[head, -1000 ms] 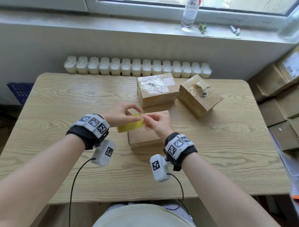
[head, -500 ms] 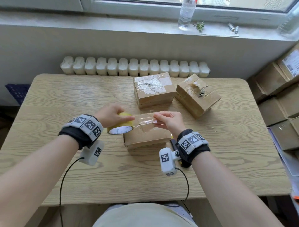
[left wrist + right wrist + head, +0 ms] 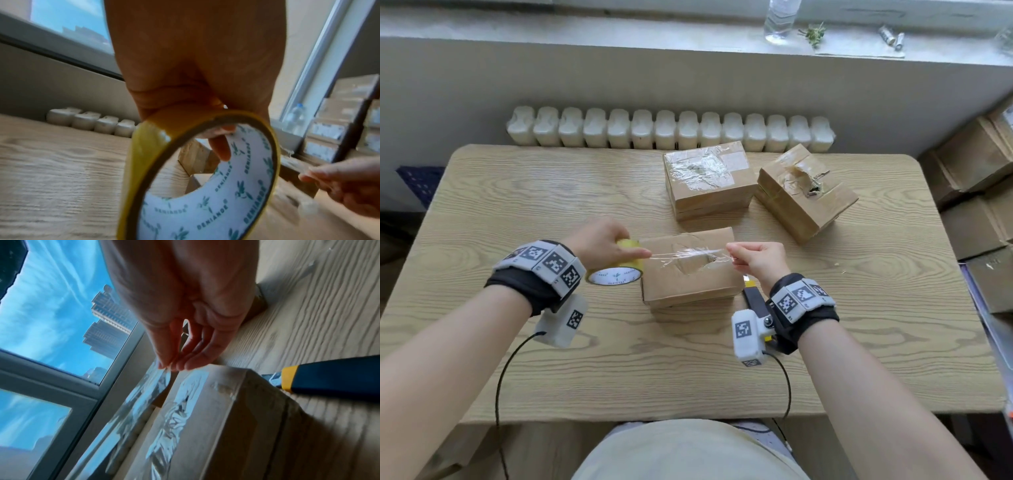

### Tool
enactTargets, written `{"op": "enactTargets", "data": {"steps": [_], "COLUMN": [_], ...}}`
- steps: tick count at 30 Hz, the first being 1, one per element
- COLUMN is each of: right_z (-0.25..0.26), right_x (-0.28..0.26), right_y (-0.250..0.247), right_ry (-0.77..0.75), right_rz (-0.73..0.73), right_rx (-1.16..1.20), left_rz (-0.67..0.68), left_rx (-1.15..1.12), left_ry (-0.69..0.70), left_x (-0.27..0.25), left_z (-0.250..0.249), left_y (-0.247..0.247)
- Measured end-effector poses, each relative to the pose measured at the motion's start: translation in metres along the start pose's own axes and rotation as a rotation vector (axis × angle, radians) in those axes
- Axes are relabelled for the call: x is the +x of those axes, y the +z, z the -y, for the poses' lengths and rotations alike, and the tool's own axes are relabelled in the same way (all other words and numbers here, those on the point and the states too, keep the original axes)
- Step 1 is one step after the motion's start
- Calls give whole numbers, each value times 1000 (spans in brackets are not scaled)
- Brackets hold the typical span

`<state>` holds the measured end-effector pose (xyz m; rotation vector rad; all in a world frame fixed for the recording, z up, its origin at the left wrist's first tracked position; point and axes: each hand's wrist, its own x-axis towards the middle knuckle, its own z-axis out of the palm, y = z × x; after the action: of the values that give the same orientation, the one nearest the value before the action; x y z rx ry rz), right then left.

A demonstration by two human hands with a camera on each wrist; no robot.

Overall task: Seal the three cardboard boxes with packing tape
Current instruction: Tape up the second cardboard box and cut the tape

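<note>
Pinching the loose end of the clear tape strip [image 3: 688,255], the right hand [image 3: 756,262] pulls it tight over the near box [image 3: 688,274], likely so it can go down flat. The left hand [image 3: 602,245] grips the yellow tape roll [image 3: 616,270] just beside that box, with a finger hooked inside the ring (the left wrist view shows this). Two more boxes, the middle box [image 3: 709,180] and the tilted box [image 3: 804,192], sit behind the near box on the table [image 3: 517,192]. A blue and yellow cutter [image 3: 329,374] lies close beside the near box, probably ready for cutting.
</note>
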<state>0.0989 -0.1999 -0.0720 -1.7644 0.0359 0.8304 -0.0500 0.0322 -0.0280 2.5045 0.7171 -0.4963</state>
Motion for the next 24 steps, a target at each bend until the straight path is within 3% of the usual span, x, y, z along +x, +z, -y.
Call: {"op": "enactTargets", "data": {"steps": [9,24], "right_z": [-17,0], "right_x": [25,30], "right_y": [20,29], "right_ry": [-11,-10], "right_rz": [-115,-141], "right_rx": [-193,-269], "left_rz": [-49,-20], "left_rx": [130,-201], "left_ry": [-83,-48], "left_x": [12,23], "left_z": [3,13], "left_y": [11,4]}}
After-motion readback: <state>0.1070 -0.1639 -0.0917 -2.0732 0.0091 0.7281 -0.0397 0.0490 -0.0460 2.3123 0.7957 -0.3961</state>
